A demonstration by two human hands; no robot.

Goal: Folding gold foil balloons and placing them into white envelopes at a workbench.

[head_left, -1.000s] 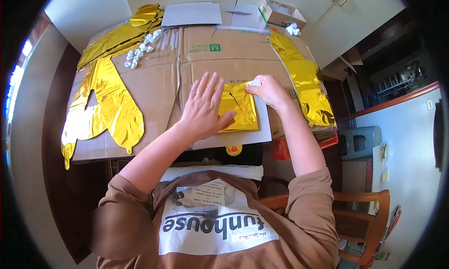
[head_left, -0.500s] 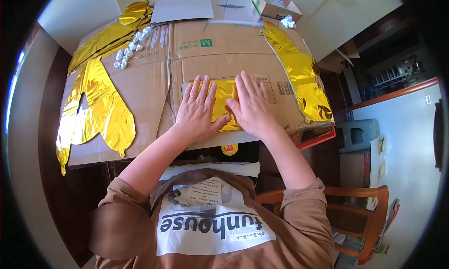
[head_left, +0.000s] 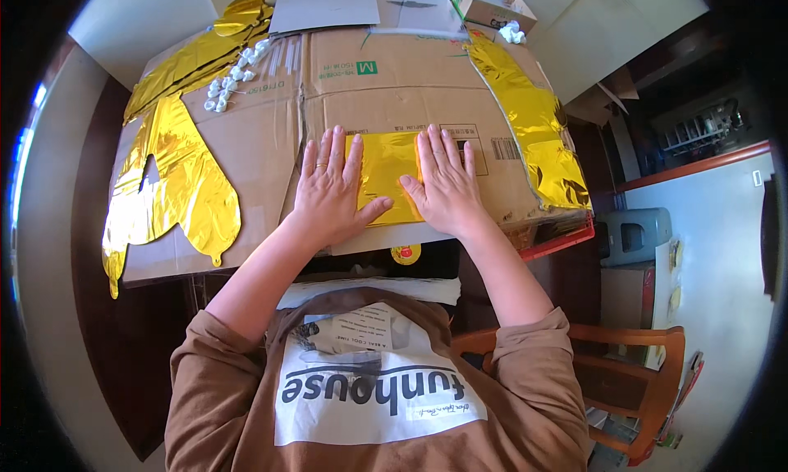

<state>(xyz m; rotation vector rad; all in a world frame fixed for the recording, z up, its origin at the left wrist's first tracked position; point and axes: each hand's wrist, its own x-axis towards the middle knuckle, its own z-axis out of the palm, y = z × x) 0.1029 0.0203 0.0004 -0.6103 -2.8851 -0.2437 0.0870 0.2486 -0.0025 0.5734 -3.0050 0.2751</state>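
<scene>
Versus half a second ago, left hand (head_left: 332, 191) sits farther from right hand (head_left: 447, 185), baring more gold foil (head_left: 387, 172) between. Both press flat, fingers straight, slightly spread, gripping nothing. Foil: rectangular, shiny, lightly creased, near the front edge of cardboard (head_left: 386, 94).

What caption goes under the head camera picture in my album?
Left hand and right hand lie flat across opposite sides of the gold foil, above cardboard.
</scene>
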